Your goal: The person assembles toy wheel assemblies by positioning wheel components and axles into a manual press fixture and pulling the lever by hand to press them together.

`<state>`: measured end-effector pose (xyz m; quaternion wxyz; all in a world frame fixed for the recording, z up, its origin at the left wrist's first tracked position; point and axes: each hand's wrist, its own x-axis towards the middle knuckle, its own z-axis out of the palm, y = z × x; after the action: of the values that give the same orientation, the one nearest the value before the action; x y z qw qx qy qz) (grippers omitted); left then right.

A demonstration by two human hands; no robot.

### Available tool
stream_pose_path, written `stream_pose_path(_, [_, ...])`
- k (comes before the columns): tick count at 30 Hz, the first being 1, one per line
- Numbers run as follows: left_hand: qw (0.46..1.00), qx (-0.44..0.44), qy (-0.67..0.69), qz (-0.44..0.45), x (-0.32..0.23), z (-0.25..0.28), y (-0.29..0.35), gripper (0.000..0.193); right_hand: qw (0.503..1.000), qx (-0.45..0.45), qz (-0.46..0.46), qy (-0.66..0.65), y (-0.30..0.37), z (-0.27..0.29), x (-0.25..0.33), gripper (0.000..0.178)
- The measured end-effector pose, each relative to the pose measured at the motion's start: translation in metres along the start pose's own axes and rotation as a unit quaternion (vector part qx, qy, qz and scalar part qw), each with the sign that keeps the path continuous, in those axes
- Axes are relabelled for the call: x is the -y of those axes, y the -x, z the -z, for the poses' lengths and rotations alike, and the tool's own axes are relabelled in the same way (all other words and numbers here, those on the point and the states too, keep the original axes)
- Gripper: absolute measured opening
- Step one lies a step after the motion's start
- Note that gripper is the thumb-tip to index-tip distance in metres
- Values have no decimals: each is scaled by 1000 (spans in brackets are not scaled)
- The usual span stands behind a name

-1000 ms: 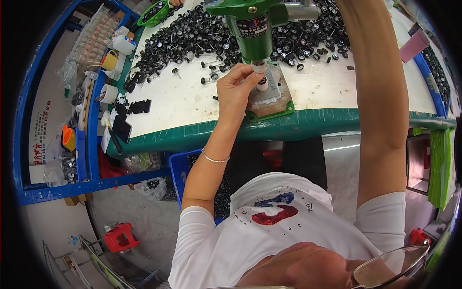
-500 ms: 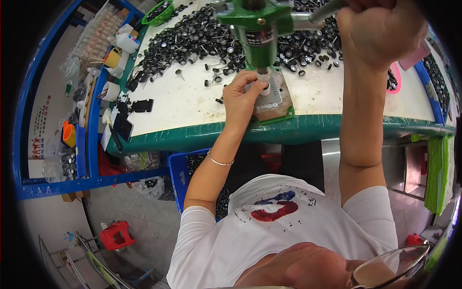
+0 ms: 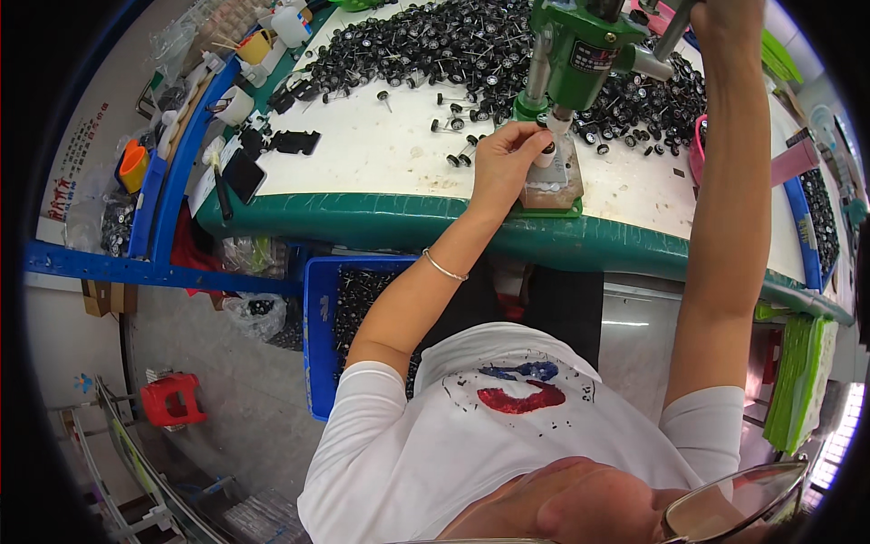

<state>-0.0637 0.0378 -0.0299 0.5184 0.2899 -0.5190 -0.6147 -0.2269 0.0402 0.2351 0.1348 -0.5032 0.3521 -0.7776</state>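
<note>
A green hand press stands at the table's front edge, on a base with a metal plate. My left hand reaches to the press, thumb and fingers pinched on a small black wheel at the top of a short white post. The fingers partly hide this wheel. Just above it is the white tip of the press ram. My right hand is raised at the upper edge, closed round the press lever. The picture's edge cuts off part of that hand.
Many small black wheels with metal axles are heaped across the white table, which has a green edge. A phone and a black flat part lie left. Below, a blue bin holds black parts. A pink container stands right.
The view has shifted, so the press and table appear further right. The lever stands steeper, with my right hand higher on the picture. My left hand stays at the post under the ram.
</note>
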Motion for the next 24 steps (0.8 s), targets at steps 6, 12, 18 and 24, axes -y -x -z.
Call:
stream_pose_path(6, [998,-65,1,-11,-22,38,-15,22,989,97,-76,-80,-65,31,-75,20])
stream_pose_path(12, [953,-67,-291,49,-24,114,-20,22,983,100,-140,-71,-45,22,-65,17])
stream_pose_path(18, [872,9,-488,31,-22,89,-19,39,984,-41,-123,118,8,43,-49,31])
stream_pose_path(24, [732,3,-678,-72,-15,75,-16,19,916,62,-230,322,110,144,-110,26])
